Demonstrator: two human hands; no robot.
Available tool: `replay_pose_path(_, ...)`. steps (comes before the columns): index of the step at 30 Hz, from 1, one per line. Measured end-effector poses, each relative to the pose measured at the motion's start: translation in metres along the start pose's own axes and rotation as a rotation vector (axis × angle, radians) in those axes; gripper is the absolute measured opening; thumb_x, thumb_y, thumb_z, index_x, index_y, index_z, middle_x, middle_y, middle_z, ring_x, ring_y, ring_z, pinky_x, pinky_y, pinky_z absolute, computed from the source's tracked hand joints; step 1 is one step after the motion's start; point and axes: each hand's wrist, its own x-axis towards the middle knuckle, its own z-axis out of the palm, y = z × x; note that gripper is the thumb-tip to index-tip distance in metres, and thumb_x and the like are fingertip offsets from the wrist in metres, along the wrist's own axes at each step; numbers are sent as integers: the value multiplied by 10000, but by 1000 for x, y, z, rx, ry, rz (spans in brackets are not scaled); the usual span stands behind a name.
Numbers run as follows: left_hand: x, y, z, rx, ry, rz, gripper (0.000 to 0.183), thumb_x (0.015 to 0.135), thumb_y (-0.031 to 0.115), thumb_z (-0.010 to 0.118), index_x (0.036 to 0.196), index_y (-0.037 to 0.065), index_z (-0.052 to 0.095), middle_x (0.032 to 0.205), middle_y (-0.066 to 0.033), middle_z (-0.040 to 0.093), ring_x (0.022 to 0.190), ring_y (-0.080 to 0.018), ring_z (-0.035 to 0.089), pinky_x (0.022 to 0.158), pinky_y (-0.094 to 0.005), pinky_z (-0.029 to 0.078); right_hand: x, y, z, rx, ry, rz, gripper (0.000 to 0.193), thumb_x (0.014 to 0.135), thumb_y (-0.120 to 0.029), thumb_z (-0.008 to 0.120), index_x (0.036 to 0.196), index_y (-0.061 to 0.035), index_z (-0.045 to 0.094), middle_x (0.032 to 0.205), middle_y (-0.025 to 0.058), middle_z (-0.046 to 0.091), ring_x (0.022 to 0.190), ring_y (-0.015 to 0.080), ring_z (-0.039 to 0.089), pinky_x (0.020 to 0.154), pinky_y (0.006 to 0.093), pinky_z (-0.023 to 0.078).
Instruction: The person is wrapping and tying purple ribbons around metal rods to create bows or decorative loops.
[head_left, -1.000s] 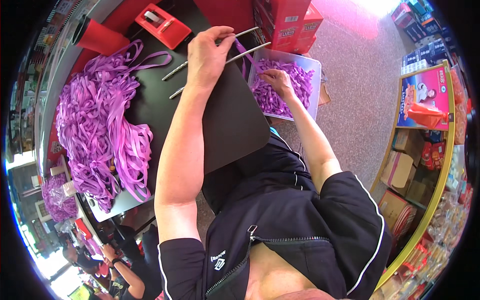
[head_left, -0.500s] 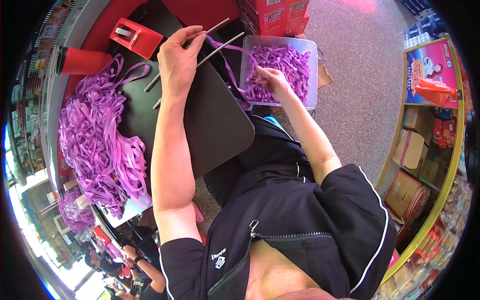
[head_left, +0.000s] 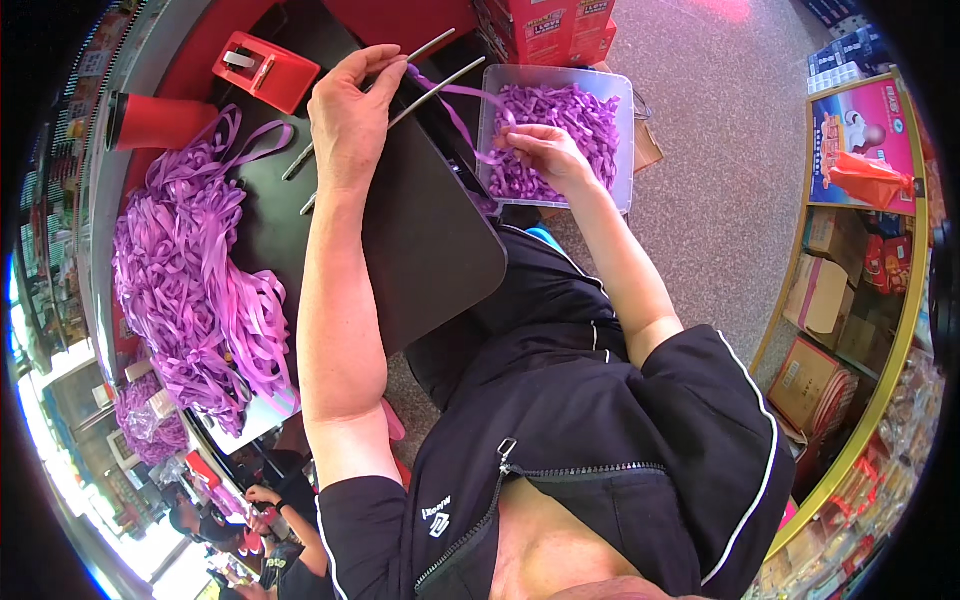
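My left hand is over the black tabletop, its thumb and fingers pinched on a purple ribbon. Two silver metal rods pass beneath this hand, one at its fingertips, and stick out on both sides. From there the ribbon stretches and loops across to my right hand, whose thumb and fingertips are closed on it. That hand hovers above a clear plastic bin full of short purple ribbon pieces.
A big heap of purple ribbon covers the table's left side. Behind it are a red tape dispenser and a red cup. Red cartons stand beyond the bin. Shelves line the right; another person sits lower left.
My right hand has shifted slightly left, its fingers now straighter over the ribbon. My left hand stays pinched by the rods. The whole view has moved a little.
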Motion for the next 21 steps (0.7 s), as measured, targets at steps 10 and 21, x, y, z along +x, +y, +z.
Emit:
replay_pose_path(10, 0, -2, 2, -36, -4, -5, 214, 847, 109, 685, 1039, 14, 687, 921, -40, 711, 853, -66, 626, 803, -205, 459, 45, 55, -16, -846, 485, -111, 247, 771, -259, 726, 896, -46, 734, 788, 75, 710, 725, 126, 640, 691, 281, 490)
replay_pose_path(21, 0, -5, 1, -29, -7, -8, 213, 845, 103, 689, 1037, 10, 686, 923, -36, 708, 855, -63, 624, 798, -194, 457, 53, 72, -1, -1108, 493, -140, 295, 806, -376, 684, 943, -116, 713, 855, 103, 702, 843, 270, 676, 744, 383, 508)
